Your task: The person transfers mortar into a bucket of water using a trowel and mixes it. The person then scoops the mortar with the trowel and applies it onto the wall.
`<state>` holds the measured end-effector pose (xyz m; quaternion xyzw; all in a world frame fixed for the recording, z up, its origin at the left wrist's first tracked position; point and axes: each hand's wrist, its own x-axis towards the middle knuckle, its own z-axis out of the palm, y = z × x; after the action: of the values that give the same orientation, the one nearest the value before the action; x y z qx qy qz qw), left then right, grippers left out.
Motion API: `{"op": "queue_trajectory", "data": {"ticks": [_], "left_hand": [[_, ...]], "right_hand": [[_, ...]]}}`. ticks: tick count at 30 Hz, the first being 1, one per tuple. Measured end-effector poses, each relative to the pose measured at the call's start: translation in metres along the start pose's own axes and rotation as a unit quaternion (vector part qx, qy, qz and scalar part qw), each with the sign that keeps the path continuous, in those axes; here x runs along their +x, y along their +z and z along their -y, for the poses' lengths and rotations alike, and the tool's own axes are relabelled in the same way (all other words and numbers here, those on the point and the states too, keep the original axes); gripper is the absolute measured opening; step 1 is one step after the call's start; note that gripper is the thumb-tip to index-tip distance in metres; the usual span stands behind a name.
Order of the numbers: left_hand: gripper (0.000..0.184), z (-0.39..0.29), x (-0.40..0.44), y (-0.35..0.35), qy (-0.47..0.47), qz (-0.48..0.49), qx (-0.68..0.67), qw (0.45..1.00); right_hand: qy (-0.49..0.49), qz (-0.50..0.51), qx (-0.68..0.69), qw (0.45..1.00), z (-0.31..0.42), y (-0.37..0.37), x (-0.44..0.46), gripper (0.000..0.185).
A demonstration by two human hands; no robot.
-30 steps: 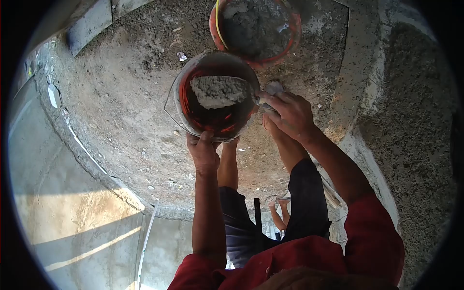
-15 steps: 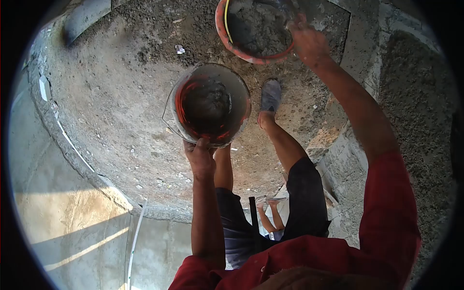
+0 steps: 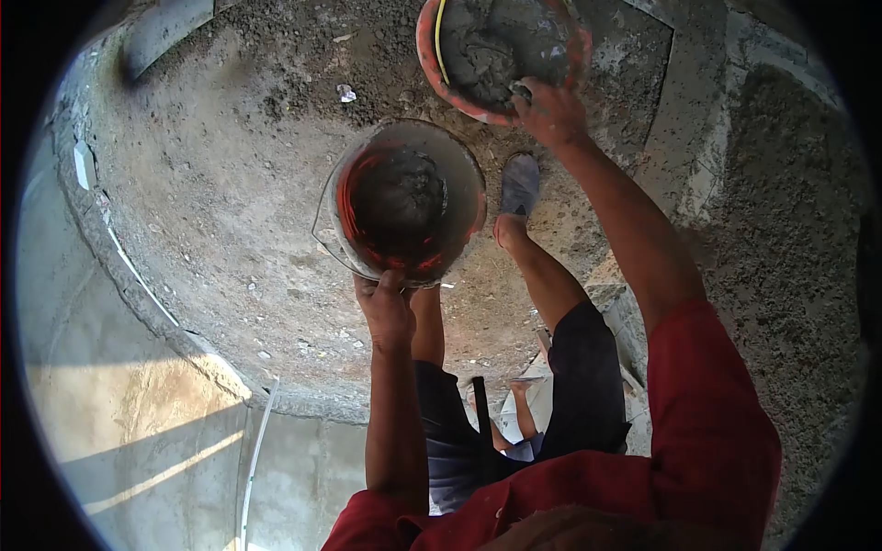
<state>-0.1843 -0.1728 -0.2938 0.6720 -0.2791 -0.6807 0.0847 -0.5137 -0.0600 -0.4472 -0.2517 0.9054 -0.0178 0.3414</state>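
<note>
1. We've got our left hand (image 3: 384,312) clamped on the near rim of the bucket (image 3: 464,174), thumb over the lip.
2. Our right hand (image 3: 554,112) is half curled at the near rim of the orange tub (image 3: 428,55), beside the grey mix (image 3: 482,60); can't tell if it grips a tool.
3. Bucket: above the ground (image 3: 230,184), near side of tub, left of our shoe (image 3: 520,184).
4. Mouth faces up at us; long axis runs roughly along our line of sight.
5. Wire bail (image 3: 315,225) hangs off its left side.

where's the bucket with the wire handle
In the head view, the bucket is slightly left of centre, rim in the left hand, below and left of the orange tub.
</note>
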Motion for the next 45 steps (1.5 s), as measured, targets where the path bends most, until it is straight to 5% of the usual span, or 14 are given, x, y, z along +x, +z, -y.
{"op": "queue_trajectory", "data": {"ticks": [10, 13, 29, 35, 41, 45], "left_hand": [[0.061, -0.01, -0.002, 0.014, 0.008, -0.008, 0.019, 1.0], [0.061, -0.013, -0.007, 0.017, 0.004, -0.016, 0.033, 0.999], [0.053, -0.024, -0.037, 0.067, 0.036, 0.039, -0.028, 0.998], [0.061, -0.026, -0.037, 0.074, 0.041, 0.048, 0.002, 0.998], [0.061, -0.041, -0.063, 0.086, 0.051, 0.052, -0.011, 0.997], [0.066, -0.063, -0.088, 0.086, 0.044, 0.074, -0.004, 0.996]], "right_hand": [[0.019, -0.085, 0.334, 0.938, 0.003, 0.073, -0.028, 0.057], [0.035, -0.014, 0.543, 0.839, -0.012, 0.077, -0.032, 0.056], [-0.022, -0.047, 0.353, 0.934, -0.074, -0.058, -0.081, 0.043], [-0.145, -0.102, 0.239, 0.955, -0.05, -0.101, -0.135, 0.043], [-0.27, -0.035, 0.038, 0.961, -0.004, -0.148, -0.182, 0.049], [-0.325, -0.139, 0.06, 0.934, -0.01, -0.191, -0.187, 0.046]]}}
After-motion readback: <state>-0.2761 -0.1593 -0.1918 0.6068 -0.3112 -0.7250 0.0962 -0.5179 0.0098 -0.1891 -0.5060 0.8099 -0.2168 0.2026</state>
